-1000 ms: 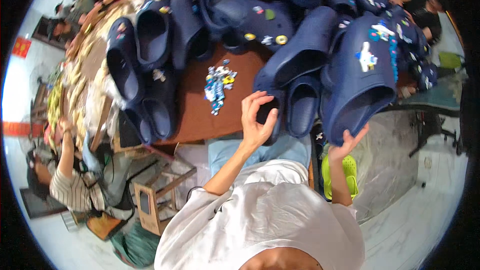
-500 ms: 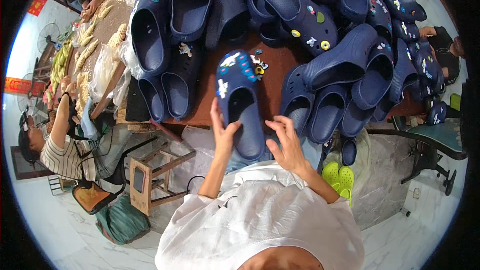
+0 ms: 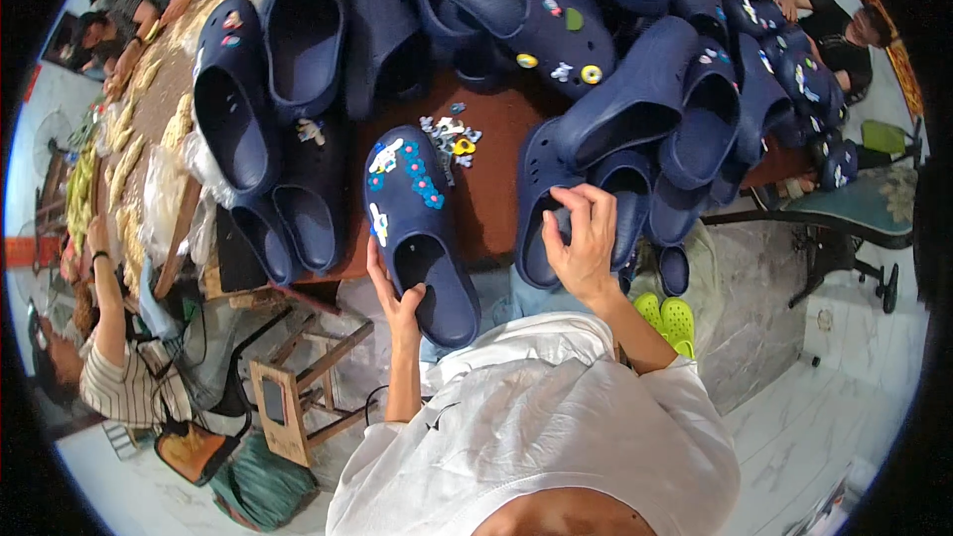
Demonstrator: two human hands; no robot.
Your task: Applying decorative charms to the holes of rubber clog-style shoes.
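Two hands work at the desk [image 3: 496, 179] edge. Left hand [image 3: 395, 290] grips the heel of a navy clog [image 3: 417, 228] decorated with charms, overhanging the edge; right hand [image 3: 584, 243] pinches a plain clog's [image 3: 544, 201] rim. Loose charms [image 3: 449, 139] lie just beyond; supporting the heel firmly should ease pressing.

free: bare brown table [image 3: 496, 174] between hands | blocked: charm pile [image 3: 449, 139], clog heaps [image 3: 635, 89] around
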